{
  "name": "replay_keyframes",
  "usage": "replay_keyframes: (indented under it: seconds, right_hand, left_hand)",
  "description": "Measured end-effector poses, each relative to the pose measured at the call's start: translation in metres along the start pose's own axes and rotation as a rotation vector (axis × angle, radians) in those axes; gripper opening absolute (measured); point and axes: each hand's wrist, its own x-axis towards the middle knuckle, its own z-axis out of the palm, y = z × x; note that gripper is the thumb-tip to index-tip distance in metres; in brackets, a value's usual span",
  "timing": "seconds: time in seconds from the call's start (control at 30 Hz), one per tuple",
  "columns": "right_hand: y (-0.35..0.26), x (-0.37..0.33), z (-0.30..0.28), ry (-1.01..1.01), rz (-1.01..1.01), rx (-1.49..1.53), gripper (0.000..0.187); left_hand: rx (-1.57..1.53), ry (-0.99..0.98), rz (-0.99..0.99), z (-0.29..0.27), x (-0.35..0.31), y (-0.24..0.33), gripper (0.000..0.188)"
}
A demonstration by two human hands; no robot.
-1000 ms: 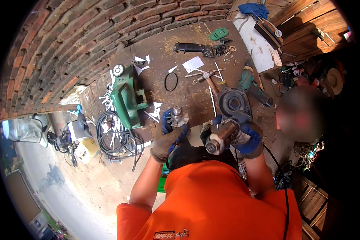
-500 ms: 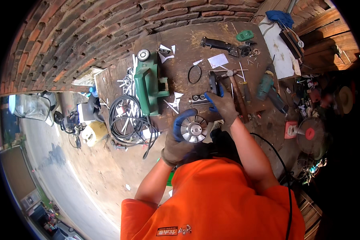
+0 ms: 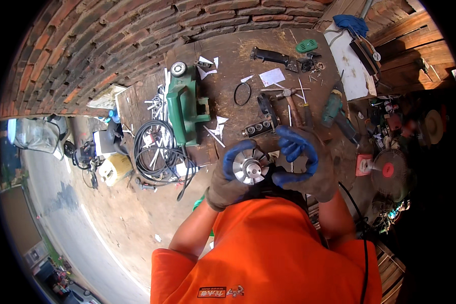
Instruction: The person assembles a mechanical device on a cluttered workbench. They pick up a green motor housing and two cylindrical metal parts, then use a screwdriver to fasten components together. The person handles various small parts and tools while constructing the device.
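My left hand (image 3: 224, 183), in a brown glove with blue palm and fingers, grips a silver finned fan wheel (image 3: 251, 167) with a round hub, held in front of my chest. To its right, my right hand (image 3: 311, 167), gloved alike, is open, its fingers apart and curved, with nothing seen between them. Beyond the hands on the wooden table (image 3: 220, 55) lies a metal block with round holes (image 3: 258, 128), beside an upright black curved part (image 3: 266, 107). A hammer (image 3: 294, 107) rests just past my right fingers.
A green power-tool body (image 3: 181, 109) with a coiled black cable (image 3: 162, 152) lies left. A black handle (image 3: 271, 57), a green cover (image 3: 306, 46), a black rubber ring (image 3: 242, 94) and white paper (image 3: 272, 77) lie farther back. A cordless drill (image 3: 333, 107) and a fan (image 3: 388, 169) are right.
My right hand has come away from the black part and back toward me, its fingers now spread. In my left hand the fan wheel has tilted. The black part and holed block have shifted slightly.
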Motion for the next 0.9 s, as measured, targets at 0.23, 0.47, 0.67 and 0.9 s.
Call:
replay_keyframes:
  seconds: [0.23, 0.47, 0.67, 0.9]
  right_hand:
    - [-0.024, -0.015, 0.02, 0.05, -0.335, -0.579, 0.072]
    - [-0.024, -0.019, 0.016, 0.028, -0.366, -0.737, 0.06]
    - [-0.025, -0.022, 0.006, -0.023, -0.364, -0.697, 0.055]
    - [-0.017, -0.017, -0.01, -0.104, -0.194, -0.264, 0.061]
  left_hand:
    - [-0.17, 0.04, -0.221, 0.009, 0.008, 0.007, 0.071]
    - [0.035, -0.041, -0.102, 0.008, 0.013, -0.004, 0.072]
    - [0.315, -0.089, -0.056, 0.003, 0.014, 0.001, 0.073]
    - [-0.074, 0.006, -0.262, 0.012, 0.003, 0.004, 0.073]
